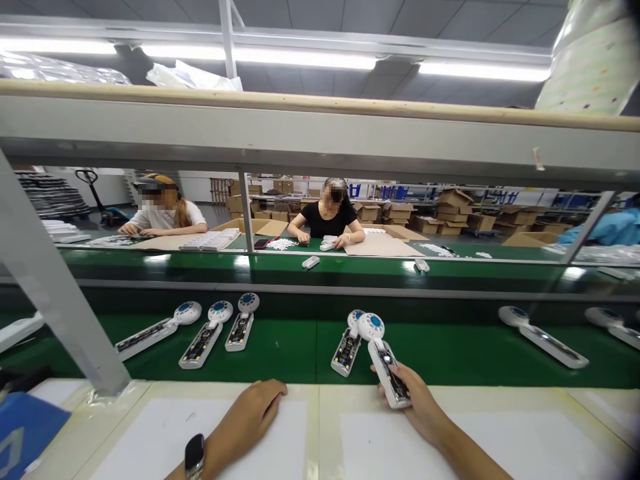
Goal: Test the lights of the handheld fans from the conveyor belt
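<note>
The right hand [416, 395] is closed around the handle of a white device [389, 373], thumb laid over the dark circuit board and the other fingers mostly hidden under the handle. This device is held over the far edge of the near table [330, 433], its round, blue-centred head pointing far and slightly left, its handle end towards the near right.

The left hand [256, 412] is released: it lies back-up on the table at the far edge, left of the right hand and well apart from it, its fingers together and loosely bent. A watch [195, 455] is on that wrist.

Just left of the held device, a similar unit [346, 351] lies on the green belt [295, 353]; their heads overlap in view, and whether they touch I cannot tell. Three more units [203, 343] lie further left on the belt, and two others [553, 341] lie to the right.

On the far side, a person in a black top [325, 217] has one hand at some small white parts [329, 243].
</note>
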Motion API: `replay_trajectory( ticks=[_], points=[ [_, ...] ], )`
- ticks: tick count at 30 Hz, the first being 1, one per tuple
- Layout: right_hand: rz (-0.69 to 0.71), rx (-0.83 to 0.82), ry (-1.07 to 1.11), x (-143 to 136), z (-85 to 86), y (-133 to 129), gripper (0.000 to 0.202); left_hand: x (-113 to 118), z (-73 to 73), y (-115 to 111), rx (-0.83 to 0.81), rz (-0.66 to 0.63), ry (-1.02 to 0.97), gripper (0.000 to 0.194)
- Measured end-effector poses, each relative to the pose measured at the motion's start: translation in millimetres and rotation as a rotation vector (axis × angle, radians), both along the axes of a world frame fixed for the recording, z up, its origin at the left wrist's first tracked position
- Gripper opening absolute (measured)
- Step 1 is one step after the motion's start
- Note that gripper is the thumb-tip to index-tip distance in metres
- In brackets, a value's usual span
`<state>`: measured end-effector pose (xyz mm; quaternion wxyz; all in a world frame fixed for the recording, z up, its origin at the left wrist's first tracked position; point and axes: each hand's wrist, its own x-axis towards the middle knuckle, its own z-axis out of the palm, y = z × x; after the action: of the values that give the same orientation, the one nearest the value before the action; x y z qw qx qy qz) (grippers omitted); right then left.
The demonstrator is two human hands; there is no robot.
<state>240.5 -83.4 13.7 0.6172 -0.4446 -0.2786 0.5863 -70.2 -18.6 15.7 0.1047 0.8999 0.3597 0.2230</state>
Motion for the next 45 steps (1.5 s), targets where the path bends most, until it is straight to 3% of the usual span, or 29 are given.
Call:
replay_trajectory(
  ticks=[6, 15, 32, 37, 40, 45],
  points=[
    [0.003, -0.025, -0.054, -3.5, -2.2, -0.5, 0.041, 1.2, 1.8, -1.7, -0.011, 0.008, 0.015, 0.023],
    [-0.006, -0.031, -0.089, -2.9, -6.6, 1.3, 0.04, 1.6, 3.5, -2.1, -0.069, 0.012, 0.011, 0.025],
    [0.033, -0.034, -0.107, -4.4, 2.9, -2.4, 0.043, 1.8, 3.1, -1.2, -0.059, 0.014, 0.029, 0.024],
    [0.152, -0.034, -0.106, -12.4, 1.0, -9.2, 0.044, -0.4, 2.5, -2.2, -0.003, 0.018, 0.009, 0.024],
    [0.251, -0.013, -0.088, -31.3, -7.3, -16.7, 0.049, -0.8, 3.1, -6.3, 0.128, 0.003, 0.009, 0.041],
    [0.489, 0.078, -0.099, -73.6, -28.5, -29.9, 0.063, 6.9, 4.7, -18.0, 0.313, -0.156, 0.032, 0.058]
  ],
)
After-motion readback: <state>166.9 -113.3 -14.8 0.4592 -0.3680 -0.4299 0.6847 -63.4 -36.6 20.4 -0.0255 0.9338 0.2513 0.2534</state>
